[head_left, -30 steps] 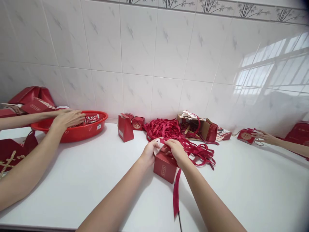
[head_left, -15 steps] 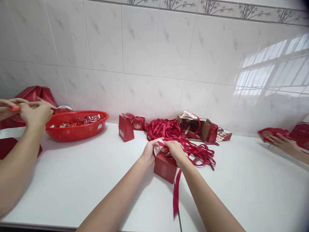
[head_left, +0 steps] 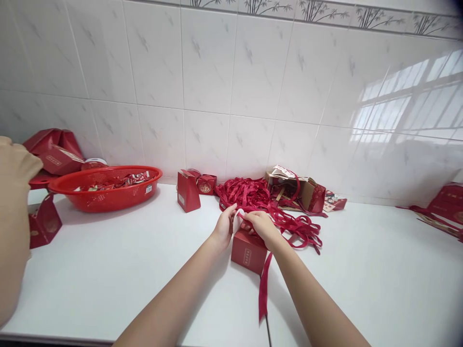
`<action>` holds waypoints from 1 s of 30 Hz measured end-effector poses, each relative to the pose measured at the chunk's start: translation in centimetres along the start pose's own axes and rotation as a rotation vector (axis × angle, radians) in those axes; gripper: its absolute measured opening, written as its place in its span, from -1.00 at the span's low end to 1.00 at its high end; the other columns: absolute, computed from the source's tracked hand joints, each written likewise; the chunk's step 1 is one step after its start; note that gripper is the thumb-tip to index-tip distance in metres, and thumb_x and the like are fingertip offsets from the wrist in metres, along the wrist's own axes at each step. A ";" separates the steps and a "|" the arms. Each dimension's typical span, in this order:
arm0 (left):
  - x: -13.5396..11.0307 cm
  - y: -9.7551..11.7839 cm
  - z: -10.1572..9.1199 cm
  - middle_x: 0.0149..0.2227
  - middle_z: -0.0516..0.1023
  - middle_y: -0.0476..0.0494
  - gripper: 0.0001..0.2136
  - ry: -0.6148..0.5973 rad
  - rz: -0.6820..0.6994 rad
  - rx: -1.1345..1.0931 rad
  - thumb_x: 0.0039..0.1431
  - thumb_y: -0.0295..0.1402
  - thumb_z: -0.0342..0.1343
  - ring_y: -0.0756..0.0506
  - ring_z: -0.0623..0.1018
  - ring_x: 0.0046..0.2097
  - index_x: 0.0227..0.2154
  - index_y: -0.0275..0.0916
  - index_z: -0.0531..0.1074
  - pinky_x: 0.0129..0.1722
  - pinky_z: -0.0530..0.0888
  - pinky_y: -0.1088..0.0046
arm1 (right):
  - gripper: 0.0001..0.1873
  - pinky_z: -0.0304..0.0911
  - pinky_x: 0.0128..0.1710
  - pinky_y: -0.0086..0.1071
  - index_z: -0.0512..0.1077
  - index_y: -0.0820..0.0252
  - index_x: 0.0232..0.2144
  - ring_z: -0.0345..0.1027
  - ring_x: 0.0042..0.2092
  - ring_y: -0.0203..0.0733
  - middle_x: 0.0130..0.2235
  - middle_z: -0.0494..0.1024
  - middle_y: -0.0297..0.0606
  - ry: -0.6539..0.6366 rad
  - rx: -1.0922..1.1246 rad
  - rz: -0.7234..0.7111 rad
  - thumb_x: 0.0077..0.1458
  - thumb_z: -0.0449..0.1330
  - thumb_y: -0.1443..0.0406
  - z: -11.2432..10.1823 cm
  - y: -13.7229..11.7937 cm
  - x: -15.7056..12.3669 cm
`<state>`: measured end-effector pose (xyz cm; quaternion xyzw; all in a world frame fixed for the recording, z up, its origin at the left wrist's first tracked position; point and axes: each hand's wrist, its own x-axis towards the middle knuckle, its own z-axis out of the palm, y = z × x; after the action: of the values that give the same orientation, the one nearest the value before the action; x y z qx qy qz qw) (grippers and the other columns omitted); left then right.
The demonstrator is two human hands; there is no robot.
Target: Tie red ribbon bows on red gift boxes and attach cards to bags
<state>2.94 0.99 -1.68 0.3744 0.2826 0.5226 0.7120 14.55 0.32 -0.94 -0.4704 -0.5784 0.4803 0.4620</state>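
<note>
A small red gift box (head_left: 248, 252) stands on the white counter (head_left: 119, 270) in the middle of the view. My left hand (head_left: 224, 226) is pinched at the box's top left, fingers closed on a red ribbon (head_left: 264, 288). My right hand (head_left: 263, 226) grips the same ribbon over the box's top. The ribbon's loose end hangs down past the box toward me.
A heap of red ribbons (head_left: 260, 200) lies behind the box. A red basket (head_left: 108, 187) with packets sits left. Small red boxes (head_left: 188, 190) stand by the tiled wall. Another person's arm (head_left: 12, 221) fills the left edge. More red bags (head_left: 446, 207) lie far right.
The hands of the person on the left have pulled back from the basket; that person's arm now fills the left edge. The hand at the far right has left the view. My hands stay on the ribbon.
</note>
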 end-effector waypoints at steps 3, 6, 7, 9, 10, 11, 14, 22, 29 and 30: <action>0.0 -0.1 0.0 -0.70 0.38 -0.01 -0.71 -0.010 -0.004 0.003 0.01 -0.17 0.08 0.01 0.39 -0.63 -0.66 -0.27 0.33 -0.52 0.32 0.49 | -0.75 0.09 -0.54 -0.47 0.34 0.24 -0.67 0.15 -0.57 -0.37 -0.62 0.36 -0.34 0.001 -0.007 -0.006 -0.12 0.12 0.20 0.0 0.0 -0.1; 0.0 -0.2 0.0 -0.69 0.40 -0.02 -0.71 0.000 0.001 0.026 0.02 -0.18 0.08 0.00 0.41 -0.61 -0.66 -0.28 0.35 -0.52 0.31 0.50 | -0.78 0.10 -0.53 -0.46 0.33 0.23 -0.68 0.16 -0.56 -0.36 -0.62 0.36 -0.34 -0.002 -0.025 -0.014 -0.12 0.10 0.22 0.0 0.0 -0.2; 0.0 -0.3 0.0 -0.68 0.40 -0.03 -0.71 -0.001 -0.002 0.034 0.02 -0.18 0.08 0.00 0.41 -0.61 -0.65 -0.28 0.36 -0.52 0.31 0.50 | -0.78 0.10 -0.53 -0.46 0.33 0.23 -0.67 0.16 -0.56 -0.36 -0.62 0.36 -0.35 -0.004 -0.031 -0.013 -0.12 0.10 0.23 0.0 0.0 -0.2; 0.1 -0.4 -0.2 -0.68 0.40 -0.02 -0.70 -0.018 -0.013 0.041 0.03 -0.18 0.07 0.00 0.41 -0.61 -0.65 -0.28 0.37 -0.49 0.33 0.49 | -0.79 0.11 -0.52 -0.45 0.33 0.23 -0.67 0.15 -0.56 -0.36 -0.62 0.36 -0.36 -0.001 -0.042 -0.005 -0.13 0.09 0.23 -0.1 0.0 -0.2; 0.2 -0.5 -0.2 -0.68 0.39 -0.02 -0.70 -0.025 -0.017 0.046 0.03 -0.17 0.07 0.00 0.40 -0.61 -0.65 -0.28 0.37 -0.48 0.33 0.48 | -0.80 0.11 -0.52 -0.45 0.33 0.22 -0.67 0.16 -0.56 -0.36 -0.62 0.36 -0.36 0.003 -0.045 -0.002 -0.13 0.10 0.23 -0.1 0.1 -0.2; 0.2 -0.6 -0.4 -0.68 0.39 -0.01 -0.70 -0.030 -0.016 0.051 0.02 -0.16 0.08 0.00 0.40 -0.61 -0.65 -0.28 0.37 -0.47 0.34 0.48 | -0.79 0.11 -0.51 -0.45 0.33 0.22 -0.67 0.16 -0.56 -0.35 -0.62 0.37 -0.35 0.007 -0.045 0.000 -0.13 0.10 0.23 -0.1 0.1 -0.2; 0.5 -0.8 -0.8 -0.64 0.41 -0.01 -0.73 -0.013 0.012 0.077 -0.04 -0.15 0.15 0.00 0.41 -0.59 -0.60 -0.29 0.40 -0.46 0.34 0.48 | -0.78 0.11 -0.51 -0.45 0.32 0.22 -0.66 0.16 -0.55 -0.35 -0.61 0.38 -0.35 0.014 -0.037 -0.008 -0.12 0.12 0.20 -0.1 0.1 -0.3; 0.7 -0.8 -1.1 -0.63 0.43 0.00 -0.79 0.017 0.047 0.133 -0.08 -0.22 0.17 -0.01 0.43 -0.55 -0.59 -0.29 0.42 -0.44 0.33 0.47 | -0.73 0.11 -0.50 -0.45 0.35 0.22 -0.64 0.19 -0.53 -0.33 -0.57 0.42 -0.32 0.020 -0.047 -0.018 -0.09 0.13 0.14 -0.1 0.0 -0.5; 0.9 -0.9 -1.7 -0.63 0.46 -0.06 -0.78 0.022 0.065 0.269 -0.14 -0.23 0.19 -0.04 0.43 -0.54 -0.65 -0.29 0.42 -0.43 0.32 0.44 | -0.71 0.10 -0.50 -0.43 0.39 0.24 -0.60 0.19 -0.54 -0.32 -0.57 0.43 -0.31 0.056 -0.158 -0.063 -0.08 0.10 0.13 -0.3 0.9 0.0; 0.9 -0.9 -1.8 -0.61 0.48 -0.08 -0.77 0.013 0.067 0.298 -0.13 -0.21 0.18 -0.05 0.45 -0.52 -0.64 -0.29 0.43 -0.41 0.33 0.43 | -0.71 0.11 -0.49 -0.42 0.40 0.24 -0.60 0.20 -0.53 -0.32 -0.57 0.43 -0.31 0.068 -0.173 -0.072 -0.07 0.10 0.13 -0.3 1.0 0.0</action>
<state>2.23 2.17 -3.43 0.4817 0.3490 0.5007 0.6289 14.91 0.46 -1.86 -0.5035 -0.6183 0.3953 0.4560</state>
